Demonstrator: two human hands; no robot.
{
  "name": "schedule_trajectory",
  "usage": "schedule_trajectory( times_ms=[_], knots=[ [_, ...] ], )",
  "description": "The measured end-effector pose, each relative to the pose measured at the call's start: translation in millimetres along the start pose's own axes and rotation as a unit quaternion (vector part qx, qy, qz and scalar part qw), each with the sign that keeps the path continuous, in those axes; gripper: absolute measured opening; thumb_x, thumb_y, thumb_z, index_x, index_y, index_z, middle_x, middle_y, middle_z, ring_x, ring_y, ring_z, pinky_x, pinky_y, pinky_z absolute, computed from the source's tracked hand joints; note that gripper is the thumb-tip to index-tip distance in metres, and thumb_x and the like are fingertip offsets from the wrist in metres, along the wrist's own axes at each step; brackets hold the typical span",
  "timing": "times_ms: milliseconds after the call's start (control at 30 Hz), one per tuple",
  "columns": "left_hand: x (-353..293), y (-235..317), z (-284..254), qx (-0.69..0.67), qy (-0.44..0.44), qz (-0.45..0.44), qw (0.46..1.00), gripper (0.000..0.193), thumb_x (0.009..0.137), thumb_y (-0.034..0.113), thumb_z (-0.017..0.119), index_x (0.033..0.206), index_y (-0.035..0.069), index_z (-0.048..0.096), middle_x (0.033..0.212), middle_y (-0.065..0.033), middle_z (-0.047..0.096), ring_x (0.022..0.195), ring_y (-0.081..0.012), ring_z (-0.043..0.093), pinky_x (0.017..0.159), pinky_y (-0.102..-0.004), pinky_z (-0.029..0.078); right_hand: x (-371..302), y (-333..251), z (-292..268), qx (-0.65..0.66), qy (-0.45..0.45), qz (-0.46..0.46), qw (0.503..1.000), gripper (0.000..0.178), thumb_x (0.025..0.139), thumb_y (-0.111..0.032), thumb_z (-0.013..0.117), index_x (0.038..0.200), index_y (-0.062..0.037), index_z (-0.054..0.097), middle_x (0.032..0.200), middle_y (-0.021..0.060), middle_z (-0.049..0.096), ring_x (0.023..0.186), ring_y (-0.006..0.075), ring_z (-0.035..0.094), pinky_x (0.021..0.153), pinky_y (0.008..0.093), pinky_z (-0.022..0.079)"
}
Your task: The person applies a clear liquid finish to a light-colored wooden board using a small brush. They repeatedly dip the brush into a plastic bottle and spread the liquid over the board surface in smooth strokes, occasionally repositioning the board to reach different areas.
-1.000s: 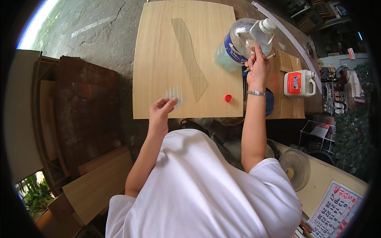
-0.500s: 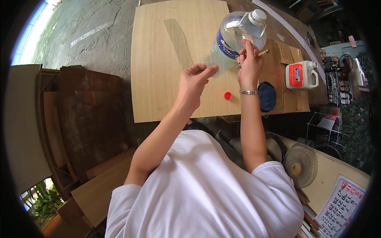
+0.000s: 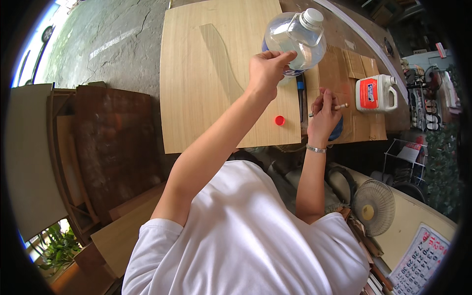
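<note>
My left hand (image 3: 268, 73) is pinched in front of a large clear plastic bottle (image 3: 295, 39) with a white cap and a blue label. Its fingers overlap the bottle, and anything between them is too small to make out. Lower down on the right, my right hand (image 3: 324, 115) is closed around a slim stick with a knobbed end (image 3: 340, 106). A pale translucent strip (image 3: 216, 54) lies on the wooden board (image 3: 184, 98). Near the board's front sits a small red cap (image 3: 279, 120), and a dark marker-like tool with a blue band (image 3: 300, 93) lies by the board's right side.
A white jug with a red label (image 3: 376, 93) stands on cardboard (image 3: 361, 125) at the right. Partly behind my right hand is a dark blue soft item (image 3: 336, 130). A fan (image 3: 372, 206) stands near my right side, and brown panels (image 3: 118, 142) lean at the left.
My left hand has moved up and right, to the front of the bottle. My right hand has drawn back toward me with the stick, uncovering the dark tool.
</note>
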State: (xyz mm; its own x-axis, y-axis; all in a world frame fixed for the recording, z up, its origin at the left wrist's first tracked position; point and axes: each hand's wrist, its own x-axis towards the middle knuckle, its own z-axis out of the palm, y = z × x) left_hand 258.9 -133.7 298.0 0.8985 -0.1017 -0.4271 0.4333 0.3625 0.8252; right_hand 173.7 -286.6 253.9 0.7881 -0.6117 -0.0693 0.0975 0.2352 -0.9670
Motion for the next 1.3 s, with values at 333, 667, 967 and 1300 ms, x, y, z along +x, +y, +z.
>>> schedule_trajectory(
  times_ms=[333,667,967,1300],
  knots=[
    [7,12,11,0.0,0.009,-0.011,1.0,0.047,0.079,0.033,0.081,0.108,-0.001,0.067,0.099,-0.0077,0.066,0.09,-0.0168,0.063,0.077,-0.0327,0.046,1,2,-1,-0.021,-0.035,-0.013,0.999,0.019,0.098,-0.018,0.059,0.093,-0.001,0.065,0.062,-0.0031,0.053,0.054,0.0025,0.042,0.049,0.0197,0.029],
    [-53,-31,-68,0.06,0.036,0.007,0.998,0.03,0.088,0.028,0.073,0.108,0.005,0.069,0.093,-0.0035,0.069,0.084,-0.0116,0.064,0.075,-0.0267,0.045,60,-69,51,-0.221,-0.096,-0.353,0.904,0.038,0.092,-0.031,0.07,0.108,0.0022,0.064,0.086,0.0046,0.064,0.071,0.0133,0.061,0.064,0.0233,0.048],
    [-125,-116,-222,0.032,0.202,-0.096,0.974,0.026,0.089,0.03,0.073,0.103,0.008,0.069,0.091,-0.0004,0.069,0.083,-0.0094,0.064,0.072,-0.0256,0.046,210,-79,115,-0.478,-0.28,-0.346,0.757,0.053,0.085,-0.05,0.071,0.113,-0.0046,0.068,0.085,0.0092,0.071,0.079,0.0194,0.067,0.071,0.0307,0.051],
    [-193,-171,-310,-0.049,0.332,-0.105,0.936,0.027,0.092,0.03,0.069,0.107,0.007,0.068,0.092,-0.0011,0.07,0.085,-0.0094,0.064,0.072,-0.026,0.046,291,-81,138,-0.47,-0.304,-0.275,0.781,0.037,0.092,-0.033,0.07,0.109,-0.0006,0.07,0.096,0.0016,0.07,0.088,0.0075,0.058,0.081,0.0245,0.045]
  ],
)
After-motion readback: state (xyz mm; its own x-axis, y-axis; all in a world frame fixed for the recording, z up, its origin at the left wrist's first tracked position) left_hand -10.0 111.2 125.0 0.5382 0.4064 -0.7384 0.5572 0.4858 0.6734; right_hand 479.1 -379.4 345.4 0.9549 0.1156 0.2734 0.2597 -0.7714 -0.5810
